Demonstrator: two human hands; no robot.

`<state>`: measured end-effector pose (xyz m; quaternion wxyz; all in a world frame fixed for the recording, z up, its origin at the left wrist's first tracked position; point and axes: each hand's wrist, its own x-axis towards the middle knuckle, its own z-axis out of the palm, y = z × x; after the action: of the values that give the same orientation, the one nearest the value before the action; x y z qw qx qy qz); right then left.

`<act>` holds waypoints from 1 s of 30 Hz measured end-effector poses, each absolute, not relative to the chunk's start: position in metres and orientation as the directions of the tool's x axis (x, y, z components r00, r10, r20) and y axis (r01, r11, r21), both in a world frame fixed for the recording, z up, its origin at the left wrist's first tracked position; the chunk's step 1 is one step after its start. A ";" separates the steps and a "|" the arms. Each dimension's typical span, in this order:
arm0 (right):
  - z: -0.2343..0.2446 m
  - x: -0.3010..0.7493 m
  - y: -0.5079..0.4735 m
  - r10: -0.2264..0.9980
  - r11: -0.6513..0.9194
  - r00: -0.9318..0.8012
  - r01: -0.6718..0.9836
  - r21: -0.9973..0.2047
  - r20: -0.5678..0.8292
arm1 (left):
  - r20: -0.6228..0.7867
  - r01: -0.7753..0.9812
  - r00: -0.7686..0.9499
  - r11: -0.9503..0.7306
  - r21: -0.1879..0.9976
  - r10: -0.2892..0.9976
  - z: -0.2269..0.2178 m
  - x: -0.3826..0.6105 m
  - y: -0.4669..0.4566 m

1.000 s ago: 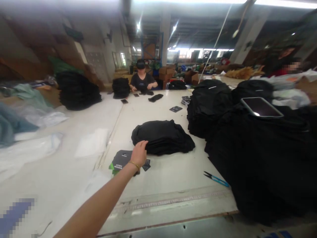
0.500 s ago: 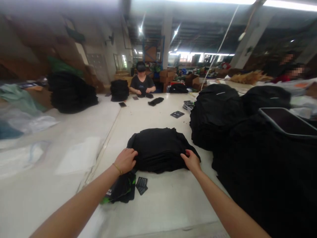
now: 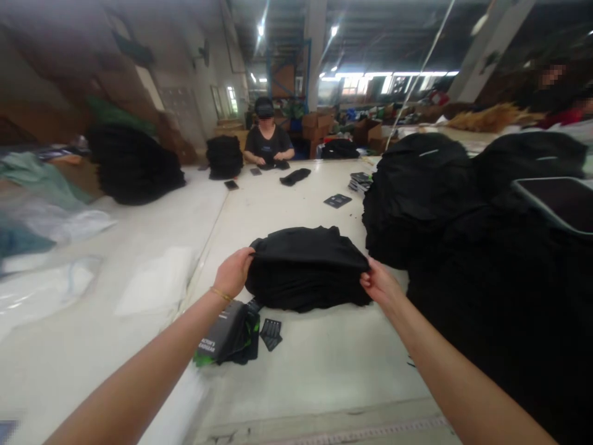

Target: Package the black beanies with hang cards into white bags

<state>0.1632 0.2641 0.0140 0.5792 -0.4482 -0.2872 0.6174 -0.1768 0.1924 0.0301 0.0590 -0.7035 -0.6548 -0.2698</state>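
Left hand: pinching one end of the top black cloth.
Right hand: pinching its other end.
Cloth pile: one, on the white table between the hands.
Card pile: one, near the left hand.
Phone on the black heap: one.
Person across the table: one.

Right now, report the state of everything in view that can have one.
Top black cloth: held at both ends, looks taut
Left hand: closed on the cloth
Right hand: closed on the cloth
Black stack: layered, edges uneven
Phone: face-up, screen dark
Printed cards: stacked unevenly
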 end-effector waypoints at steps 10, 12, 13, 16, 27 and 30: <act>0.004 0.257 0.031 0.947 -0.169 0.311 0.275 -0.947 -0.079 | 0.529 0.763 0.513 -0.642 0.080 0.676 0.030 -0.119 -0.019; -0.028 0.268 -0.025 0.924 -0.319 0.317 0.324 -0.891 -0.215 | 0.511 0.814 0.418 -0.559 0.155 0.751 -0.008 -0.110 -0.071; -0.043 0.271 -0.047 0.915 -0.364 0.308 0.354 -0.861 -0.260 | 0.484 0.837 0.362 -0.506 0.207 0.797 -0.026 -0.107 -0.092; -0.076 0.277 -0.087 0.956 -0.293 0.181 0.547 -0.784 -0.231 | 0.361 0.863 0.237 -0.366 0.347 0.902 -0.063 -0.104 -0.131; -0.065 0.307 -0.073 0.983 0.146 -0.020 0.693 -0.706 0.183 | 0.371 0.866 0.111 -0.273 0.419 0.922 -0.061 -0.128 -0.141; -0.038 0.294 -0.065 0.990 -0.013 0.125 0.554 -0.832 0.067 | 0.383 0.869 0.020 -0.206 0.451 0.923 -0.062 -0.127 -0.146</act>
<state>0.2938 -0.0652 -0.0378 0.3747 -0.6495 -0.5942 0.2909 -0.1271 -0.1455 -0.0617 -0.0444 -0.7127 -0.6286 -0.3081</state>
